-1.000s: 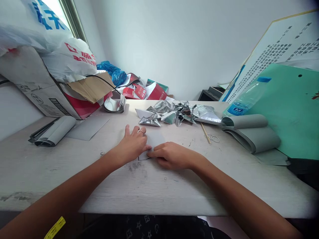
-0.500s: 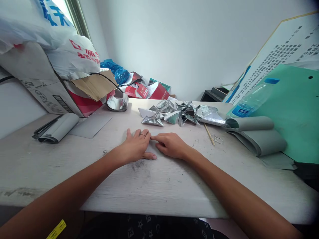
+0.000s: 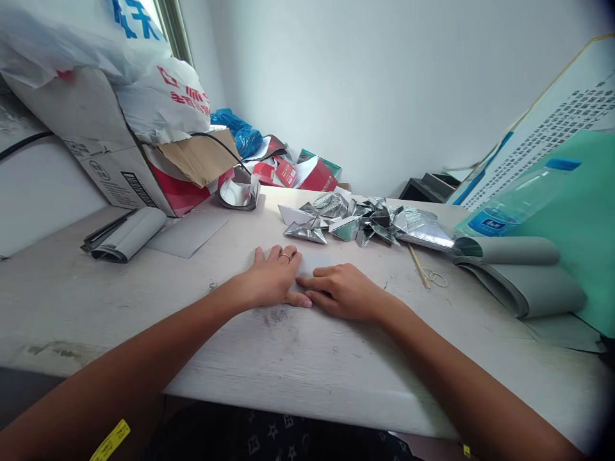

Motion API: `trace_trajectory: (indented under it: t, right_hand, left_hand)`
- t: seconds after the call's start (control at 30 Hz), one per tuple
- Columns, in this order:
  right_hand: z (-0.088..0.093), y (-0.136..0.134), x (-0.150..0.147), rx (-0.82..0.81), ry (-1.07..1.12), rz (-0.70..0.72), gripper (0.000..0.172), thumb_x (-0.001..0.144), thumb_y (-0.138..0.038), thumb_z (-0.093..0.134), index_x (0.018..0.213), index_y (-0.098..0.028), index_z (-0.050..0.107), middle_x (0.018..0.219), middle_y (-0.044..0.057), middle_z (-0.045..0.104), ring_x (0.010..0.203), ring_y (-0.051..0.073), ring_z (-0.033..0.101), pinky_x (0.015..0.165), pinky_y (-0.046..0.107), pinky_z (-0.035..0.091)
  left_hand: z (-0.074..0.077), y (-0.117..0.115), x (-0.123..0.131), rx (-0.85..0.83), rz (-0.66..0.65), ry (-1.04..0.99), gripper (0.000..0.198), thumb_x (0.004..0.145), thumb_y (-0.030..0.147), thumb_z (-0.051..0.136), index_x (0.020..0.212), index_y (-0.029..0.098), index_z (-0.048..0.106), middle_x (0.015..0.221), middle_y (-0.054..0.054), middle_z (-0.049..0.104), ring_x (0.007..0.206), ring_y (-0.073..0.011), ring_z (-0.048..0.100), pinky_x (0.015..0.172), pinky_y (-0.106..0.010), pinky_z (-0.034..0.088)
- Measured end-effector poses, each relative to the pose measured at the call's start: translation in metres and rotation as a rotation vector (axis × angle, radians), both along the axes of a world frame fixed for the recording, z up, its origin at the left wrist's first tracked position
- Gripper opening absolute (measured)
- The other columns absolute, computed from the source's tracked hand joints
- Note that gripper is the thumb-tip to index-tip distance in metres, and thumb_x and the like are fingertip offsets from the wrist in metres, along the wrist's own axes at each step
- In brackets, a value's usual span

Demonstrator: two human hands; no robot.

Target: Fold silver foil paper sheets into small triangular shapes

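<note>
Grey paper (image 3: 314, 262) lies flat at the middle of the tabletop (image 3: 144, 301), near the foil pile (image 3: 355, 221), pressed under your left hand (image 3: 273, 280), spread open, and your right hand (image 3: 343, 292), flat, fingers together.

Left hand (image 3: 273, 280), right hand (image 3: 344, 292) flat (palms down).

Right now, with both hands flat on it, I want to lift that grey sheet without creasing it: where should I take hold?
Probably the far edge of the grey sheet, the only part showing beyond the left hand and right hand. It lies flat on the table, so come from the far side, slide a fingertip under, then pinch.
</note>
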State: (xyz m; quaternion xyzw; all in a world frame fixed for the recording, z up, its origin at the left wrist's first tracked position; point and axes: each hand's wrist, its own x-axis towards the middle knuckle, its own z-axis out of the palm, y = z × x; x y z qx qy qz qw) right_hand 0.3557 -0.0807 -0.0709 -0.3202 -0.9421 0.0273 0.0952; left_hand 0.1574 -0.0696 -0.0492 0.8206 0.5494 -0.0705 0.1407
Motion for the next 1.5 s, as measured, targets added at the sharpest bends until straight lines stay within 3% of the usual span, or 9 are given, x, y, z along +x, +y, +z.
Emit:
trace_trajectory:
  t: [0.17, 0.23, 0.3, 0.4, 0.53, 0.67, 0.87, 1.13, 1.5]
  right_hand:
    - [0.002, -0.005, 0.007, -0.195, 0.128, 0.161, 0.024, 0.096, -0.025, 0.051, 0.102, -0.018, 0.073, 0.077, 0.001, 0.061, 0.065, 0.010, 0.048, 0.064, 0.026, 0.031]
    - [-0.001, -0.001, 0.011, -0.236, 0.192, 0.145, 0.027, 0.098, -0.027, 0.049, 0.102, -0.018, 0.074, 0.081, 0.003, 0.064, 0.069, 0.011, 0.053, 0.067, 0.026, 0.035]
    - [-0.004, 0.005, 0.017, -0.124, 0.246, 0.007, 0.025, 0.096, -0.028, 0.052, 0.091, -0.016, 0.073, 0.084, 0.004, 0.065, 0.071, 0.013, 0.054, 0.067, 0.027, 0.036]
    - [-0.007, 0.014, 0.028, -0.003, 0.242, -0.258, 0.026, 0.096, -0.033, 0.053, 0.103, -0.016, 0.072, 0.096, 0.007, 0.065, 0.079, 0.016, 0.056, 0.071, 0.030, 0.039]
    - [-0.007, 0.020, 0.037, -0.065, 0.148, -0.416, 0.033, 0.096, -0.042, 0.054, 0.113, -0.017, 0.069, 0.115, 0.011, 0.058, 0.093, 0.022, 0.057, 0.081, 0.036, 0.044]
    - [-0.008, 0.020, 0.036, -0.147, 0.232, -0.293, 0.037, 0.100, -0.046, 0.049, 0.105, -0.017, 0.072, 0.115, 0.011, 0.054, 0.100, 0.021, 0.055, 0.093, 0.038, 0.043]
    - [-0.012, 0.021, 0.032, -0.263, 0.350, -0.230, 0.042, 0.102, -0.050, 0.044, 0.106, -0.021, 0.074, 0.114, 0.008, 0.054, 0.102, 0.019, 0.055, 0.094, 0.035, 0.042]
    - [-0.006, 0.018, 0.031, -0.128, 0.196, -0.385, 0.039, 0.101, -0.046, 0.046, 0.102, -0.014, 0.068, 0.116, 0.013, 0.053, 0.107, 0.025, 0.051, 0.097, 0.043, 0.041]
    - [-0.005, 0.019, 0.032, -0.203, 0.242, -0.256, 0.040, 0.098, -0.050, 0.049, 0.104, -0.017, 0.072, 0.128, 0.014, 0.053, 0.120, 0.029, 0.047, 0.106, 0.048, 0.036]
  left_hand:
    - [-0.002, 0.001, 0.000, 0.005, -0.006, -0.016, 0.099, 0.060, 0.090, 0.038, 0.139, 0.030, 0.032, 0.160, -0.002, 0.015, 0.151, -0.0255, 0.019, 0.129, -0.069, 0.014]
    - [-0.004, 0.002, -0.001, 0.011, -0.010, -0.033, 0.097, 0.059, 0.088, 0.043, 0.136, 0.030, 0.034, 0.159, -0.001, 0.018, 0.150, -0.0252, 0.020, 0.128, -0.069, 0.016]
    - [-0.004, 0.002, -0.002, 0.016, -0.008, -0.043, 0.093, 0.059, 0.085, 0.050, 0.133, 0.029, 0.037, 0.158, -0.001, 0.021, 0.149, -0.0249, 0.022, 0.127, -0.069, 0.018]
    - [-0.001, 0.001, -0.002, 0.011, -0.010, -0.029, 0.092, 0.059, 0.081, 0.055, 0.133, 0.029, 0.038, 0.157, -0.002, 0.024, 0.148, -0.0248, 0.024, 0.126, -0.066, 0.023]
    - [0.002, 0.000, -0.002, 0.015, -0.021, 0.004, 0.097, 0.059, 0.085, 0.049, 0.138, 0.029, 0.036, 0.158, -0.004, 0.020, 0.150, -0.0249, 0.024, 0.129, -0.060, 0.026]
    - [0.003, 0.000, -0.002, 0.030, -0.015, 0.000, 0.099, 0.058, 0.088, 0.046, 0.139, 0.031, 0.037, 0.158, -0.003, 0.022, 0.150, -0.0246, 0.025, 0.129, -0.056, 0.028]
    - [0.000, 0.001, -0.002, 0.039, -0.009, -0.009, 0.098, 0.058, 0.085, 0.051, 0.141, 0.036, 0.035, 0.159, -0.002, 0.020, 0.151, -0.0266, 0.025, 0.128, -0.059, 0.028]
    - [0.001, 0.001, -0.004, 0.032, -0.017, -0.007, 0.096, 0.058, 0.085, 0.051, 0.139, 0.035, 0.036, 0.159, -0.001, 0.021, 0.150, -0.0259, 0.025, 0.127, -0.062, 0.027]
    - [-0.001, 0.001, -0.002, 0.037, -0.021, -0.001, 0.100, 0.059, 0.086, 0.047, 0.145, 0.037, 0.030, 0.160, -0.002, 0.018, 0.152, -0.0264, 0.022, 0.129, -0.060, 0.026]
